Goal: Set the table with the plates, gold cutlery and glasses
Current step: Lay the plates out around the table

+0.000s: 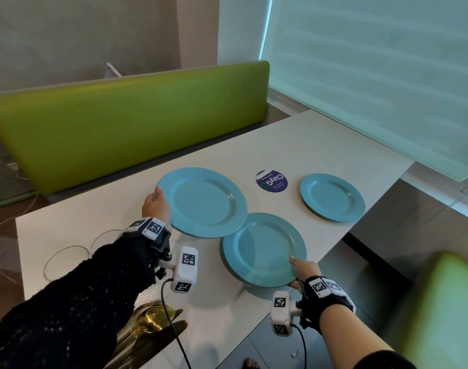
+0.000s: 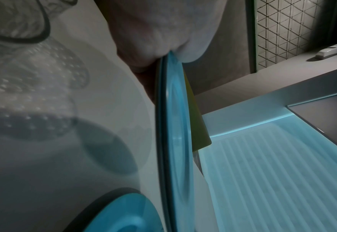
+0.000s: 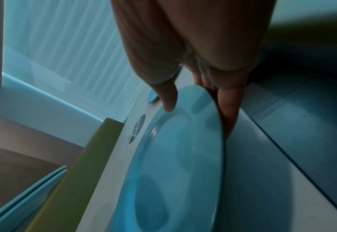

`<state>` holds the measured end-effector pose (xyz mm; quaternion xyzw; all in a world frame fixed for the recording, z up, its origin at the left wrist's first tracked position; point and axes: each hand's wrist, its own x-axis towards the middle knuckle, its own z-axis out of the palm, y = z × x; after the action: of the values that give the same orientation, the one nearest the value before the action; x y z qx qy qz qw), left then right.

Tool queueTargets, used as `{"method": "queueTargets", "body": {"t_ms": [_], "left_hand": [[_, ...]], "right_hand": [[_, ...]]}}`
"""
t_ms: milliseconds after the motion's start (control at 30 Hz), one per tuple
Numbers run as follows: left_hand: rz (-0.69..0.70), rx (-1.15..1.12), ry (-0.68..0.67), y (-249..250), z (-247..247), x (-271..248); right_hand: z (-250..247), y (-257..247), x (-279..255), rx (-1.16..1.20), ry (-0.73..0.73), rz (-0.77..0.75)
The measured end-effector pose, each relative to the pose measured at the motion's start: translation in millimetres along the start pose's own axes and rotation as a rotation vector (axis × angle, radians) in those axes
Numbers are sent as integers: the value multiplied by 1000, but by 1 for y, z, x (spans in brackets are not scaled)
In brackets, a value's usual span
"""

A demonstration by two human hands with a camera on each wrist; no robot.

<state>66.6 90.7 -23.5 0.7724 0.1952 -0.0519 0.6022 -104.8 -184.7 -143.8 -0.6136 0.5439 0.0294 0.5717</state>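
Lying at the near edge of the white table (image 1: pixel 334 145), partly under the left sleeve, is the gold cutlery (image 1: pixel 150 323), with the rims of clear glasses (image 1: pixel 65 255) just beyond it toward the left edge. The right hand (image 1: pixel 304 270) pinches the near rim of a blue plate (image 1: pixel 263 249) close to the table's right edge, thumb on top and fingers (image 3: pixel 228 109) tucked beneath; the plate looks tilted up at that side. The left hand (image 1: pixel 157 206) grips the left rim of a pair of stacked blue plates (image 1: pixel 203 202), thumb over the top and fingers under, holding them above the tabletop so that their near edge overlaps the right hand's plate. Beyond these, a round purple sticker (image 1: pixel 271 181) sits on the table, and a third blue plate setting (image 1: pixel 332 197) rests flat toward the far right edge. A green upholstered bench (image 1: pixel 126 123) runs along the table's far side.
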Motion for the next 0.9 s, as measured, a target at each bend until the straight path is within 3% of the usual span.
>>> {"method": "queueTargets", "body": {"t_ms": [133,267,500,600,700,900], "left_hand": [[3,-6,-11,-2,3,-1],[-2,-1,-20,-4,3,1],[-5,-23,-30,-2,6,0],[-15,-45,-43,0,8,-1],[-28,-73,-82,5,13,-3],[-11,-76,-175,25,26,-9]], "right_hand": [[-2,-6,-28,153,0,82],[-4,-7,-32,123,19,97],[-4,-12,-34,-53,20,66],[-7,-22,-38,-198,96,60],[-10,-37,-43,-245,160,-24],[10,-98,-73,-1,8,-233]]}}
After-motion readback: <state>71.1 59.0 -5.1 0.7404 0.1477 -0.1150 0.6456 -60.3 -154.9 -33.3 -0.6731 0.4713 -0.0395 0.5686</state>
